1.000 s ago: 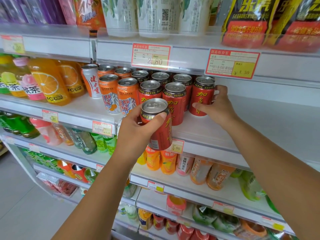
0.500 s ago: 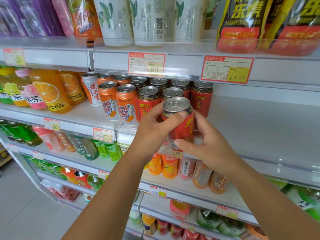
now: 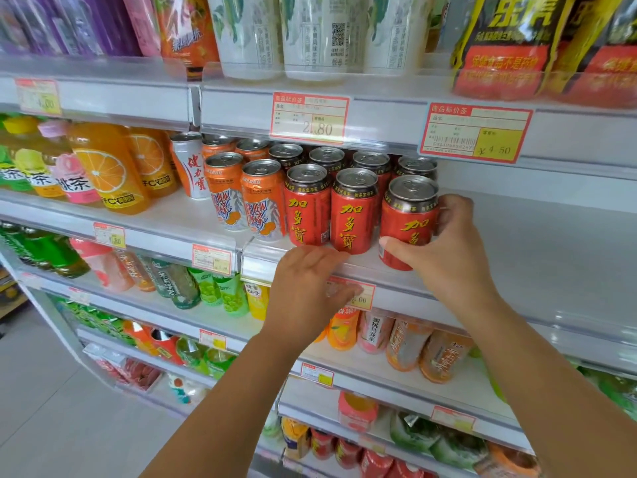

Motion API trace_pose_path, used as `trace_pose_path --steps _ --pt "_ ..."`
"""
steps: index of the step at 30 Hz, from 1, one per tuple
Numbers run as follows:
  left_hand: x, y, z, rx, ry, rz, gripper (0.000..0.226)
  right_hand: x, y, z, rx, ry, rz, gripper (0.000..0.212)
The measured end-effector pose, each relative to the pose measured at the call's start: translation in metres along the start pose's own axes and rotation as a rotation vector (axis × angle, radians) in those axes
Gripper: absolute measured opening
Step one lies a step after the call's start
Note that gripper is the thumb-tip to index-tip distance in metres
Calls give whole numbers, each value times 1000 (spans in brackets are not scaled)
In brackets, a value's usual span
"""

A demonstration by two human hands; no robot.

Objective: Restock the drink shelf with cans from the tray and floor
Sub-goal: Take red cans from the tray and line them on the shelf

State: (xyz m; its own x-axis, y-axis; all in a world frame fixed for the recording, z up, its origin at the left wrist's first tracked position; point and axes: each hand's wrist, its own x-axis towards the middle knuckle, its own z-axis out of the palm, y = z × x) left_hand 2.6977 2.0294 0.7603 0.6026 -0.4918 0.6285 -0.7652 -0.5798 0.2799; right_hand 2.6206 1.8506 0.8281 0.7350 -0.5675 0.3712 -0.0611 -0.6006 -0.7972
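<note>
Head view: red can (image 3: 408, 222) upright, long axis vertical, in right hand (image 3: 448, 260).

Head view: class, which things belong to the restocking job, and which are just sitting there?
Job: held can, red cans, shelf.
Just there: orange cans, juice bottles, price tags, snack bags.

End can (image 3: 409, 220) stands on shelf (image 3: 537, 257), rt of front-row cans (image 3: 353, 213).

The white shelf (image 3: 537, 257) before me carries red cans (image 3: 351, 215) in rows, the rightmost red can (image 3: 408, 222) at its front edge, with orange cans (image 3: 262, 201) and orange bottles (image 3: 107, 170) further left.
</note>
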Motion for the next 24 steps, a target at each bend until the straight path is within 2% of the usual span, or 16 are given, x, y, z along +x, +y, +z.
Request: trace_pose_path --steps 3,8,12,19,22,24 --pt "-1 -1 3 -32 51 4 47 4 5 9 -56 -11 2 89" --pt "-4 0 5 -81 71 -3 47 6 6 12 -83 -61 15 93" --pt "-5 -1 7 -93 88 -13 47 7 12 0 6 -173 57 81" --pt "-5 -4 10 -128 88 0 46 11 14 2 -54 -139 13 76" --pt "-9 -5 4 -211 104 4 46 7 13 6 -92 -58 -11 77" --pt "-26 -9 -6 -283 187 -24 41 -6 13 7 -23 162 -100 74"
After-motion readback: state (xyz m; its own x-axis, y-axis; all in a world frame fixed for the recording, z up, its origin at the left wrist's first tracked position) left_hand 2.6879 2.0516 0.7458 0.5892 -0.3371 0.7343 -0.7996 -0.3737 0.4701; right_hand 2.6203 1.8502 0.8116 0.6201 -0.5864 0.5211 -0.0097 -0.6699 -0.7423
